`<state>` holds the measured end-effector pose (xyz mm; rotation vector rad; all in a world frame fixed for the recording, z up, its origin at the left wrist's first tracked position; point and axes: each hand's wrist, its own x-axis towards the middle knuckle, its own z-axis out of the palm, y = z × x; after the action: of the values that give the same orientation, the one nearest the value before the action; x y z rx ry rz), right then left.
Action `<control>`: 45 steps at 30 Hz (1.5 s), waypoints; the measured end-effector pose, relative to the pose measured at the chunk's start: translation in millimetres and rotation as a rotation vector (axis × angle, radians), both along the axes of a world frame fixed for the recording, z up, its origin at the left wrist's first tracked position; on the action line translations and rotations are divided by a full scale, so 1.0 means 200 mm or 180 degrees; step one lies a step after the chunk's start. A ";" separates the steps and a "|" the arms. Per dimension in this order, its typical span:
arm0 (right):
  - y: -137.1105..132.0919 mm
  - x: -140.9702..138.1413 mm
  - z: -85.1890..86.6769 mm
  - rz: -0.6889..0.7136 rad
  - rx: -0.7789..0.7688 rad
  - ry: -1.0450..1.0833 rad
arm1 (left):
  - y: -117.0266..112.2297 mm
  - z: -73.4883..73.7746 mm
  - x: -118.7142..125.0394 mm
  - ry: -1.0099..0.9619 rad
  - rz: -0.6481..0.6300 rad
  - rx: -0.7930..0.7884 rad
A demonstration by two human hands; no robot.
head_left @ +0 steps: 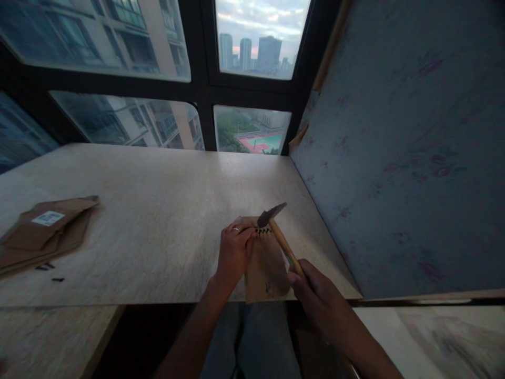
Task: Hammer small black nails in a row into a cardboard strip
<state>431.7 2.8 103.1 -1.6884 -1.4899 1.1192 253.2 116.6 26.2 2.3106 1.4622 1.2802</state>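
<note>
My right hand (pixel 313 289) is closed round the wooden handle of a hammer (pixel 286 245). The dark metal head is over the upper end of a brown paper bag (pixel 264 268), which lies on the pale ledge near its front edge. A row of small dark zigzag pieces (pixel 263 230) crosses the bag just below the hammer head. My left hand (pixel 234 250), with a ring on one finger, rests on the bag's upper left side. Its fingers are pressed together at the left end of that row, and what they pinch is hidden.
Several brown paper packages (pixel 47 231), one with a white label, lie stacked at the left. Small dark pieces (pixel 58 279) are scattered in front of them. A flower-patterned wall (pixel 394 158) bounds the right side. Dark-framed windows (pixel 205 79) stand behind the ledge (pixel 158 210).
</note>
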 end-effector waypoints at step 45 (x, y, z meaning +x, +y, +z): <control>0.02 0.03 0.03 0.0496 -0.0156 -0.0942 | 0.01 0.02 0.00 -0.0125 0.0150 -0.0237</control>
<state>437.0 6.0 109.6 -1.8608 -1.8164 1.0240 254.2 117.8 30.7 2.2046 1.5332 1.2531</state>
